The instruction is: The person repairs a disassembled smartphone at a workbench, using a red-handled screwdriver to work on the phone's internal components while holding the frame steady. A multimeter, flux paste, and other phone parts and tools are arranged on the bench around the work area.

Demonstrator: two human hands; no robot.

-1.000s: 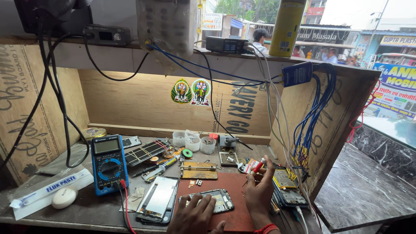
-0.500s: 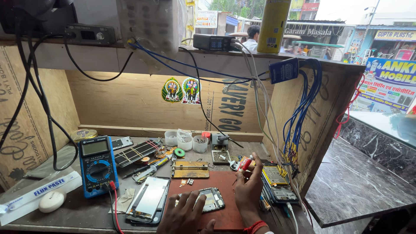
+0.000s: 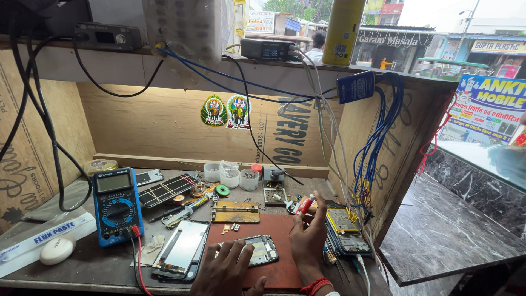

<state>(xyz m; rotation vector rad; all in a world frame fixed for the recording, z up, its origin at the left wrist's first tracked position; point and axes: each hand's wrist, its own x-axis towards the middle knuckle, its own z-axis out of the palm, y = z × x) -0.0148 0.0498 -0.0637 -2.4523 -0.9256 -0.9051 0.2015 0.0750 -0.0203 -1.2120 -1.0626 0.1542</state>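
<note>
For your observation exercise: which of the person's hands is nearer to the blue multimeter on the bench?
Left. The left hand rests on the opened phone, a short way right of the multimeter. The right hand, holding a red-handled tool, lies farther right.

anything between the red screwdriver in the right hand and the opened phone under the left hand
Nothing visible does. The right hand holds the red screwdriver raised above the mat, and only bare red-brown mat lies between it and the opened phone that the left hand steadies.

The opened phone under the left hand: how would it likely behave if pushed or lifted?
The opened phone lies flat on the red-brown mat, so it would probably slide, not roll or tip. With its insides exposed, it looks fragile. The left hand rests on its edge, which likely steadies it.
</note>
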